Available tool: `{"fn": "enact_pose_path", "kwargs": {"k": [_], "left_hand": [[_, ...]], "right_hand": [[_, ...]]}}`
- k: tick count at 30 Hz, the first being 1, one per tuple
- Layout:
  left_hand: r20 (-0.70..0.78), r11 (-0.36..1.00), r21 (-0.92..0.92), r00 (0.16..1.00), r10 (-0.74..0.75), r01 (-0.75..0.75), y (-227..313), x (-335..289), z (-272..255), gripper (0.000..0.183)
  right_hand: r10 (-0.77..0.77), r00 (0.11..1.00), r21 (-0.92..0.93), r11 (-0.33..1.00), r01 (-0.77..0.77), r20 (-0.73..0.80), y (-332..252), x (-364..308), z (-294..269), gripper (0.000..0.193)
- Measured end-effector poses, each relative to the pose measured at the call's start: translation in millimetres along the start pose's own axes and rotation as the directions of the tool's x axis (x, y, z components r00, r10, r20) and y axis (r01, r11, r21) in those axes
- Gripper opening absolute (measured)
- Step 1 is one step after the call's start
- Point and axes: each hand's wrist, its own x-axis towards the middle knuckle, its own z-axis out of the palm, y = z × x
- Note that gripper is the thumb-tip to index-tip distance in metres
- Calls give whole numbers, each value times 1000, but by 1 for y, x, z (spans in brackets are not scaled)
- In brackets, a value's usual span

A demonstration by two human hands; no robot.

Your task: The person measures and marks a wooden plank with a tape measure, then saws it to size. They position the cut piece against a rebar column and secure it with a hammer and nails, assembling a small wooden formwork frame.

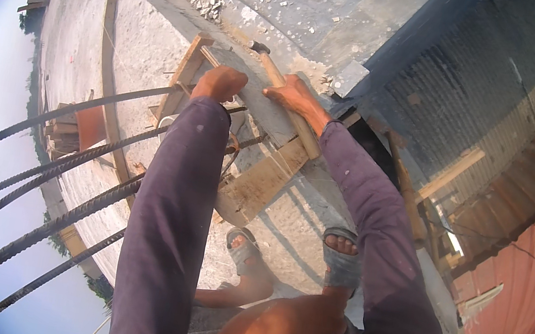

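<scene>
Gripping a hammer (271, 71) above rough concrete (150, 41), rebar (48, 227) left, corrugated roofing (532, 190) right

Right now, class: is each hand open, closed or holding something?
Left hand: closed; whether it holds anything cannot be told.
Right hand: closed, holding a hammer.

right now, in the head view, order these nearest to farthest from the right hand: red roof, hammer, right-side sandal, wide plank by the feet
1. Hammer: in the right hand.
2. Wide plank: just below the hand in the picture.
3. Right-side sandal: lower, beyond the plank.
4. Red roof: far right edge.
</scene>
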Motion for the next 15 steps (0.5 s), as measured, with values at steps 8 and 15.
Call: {"fn": "enact_pose_path", "kwargs": {"k": [8, 15], "left_hand": [[-12, 951, 88, 955, -296, 296, 39, -25, -12, 39], [-85, 943, 197, 963, -256, 268, 48, -33, -15, 42]], "right_hand": [[-36, 997, 26, 999, 35, 65, -8, -3, -4, 61], [-35, 998, -40, 999, 37, 50, -10, -3, -2, 66]]}}
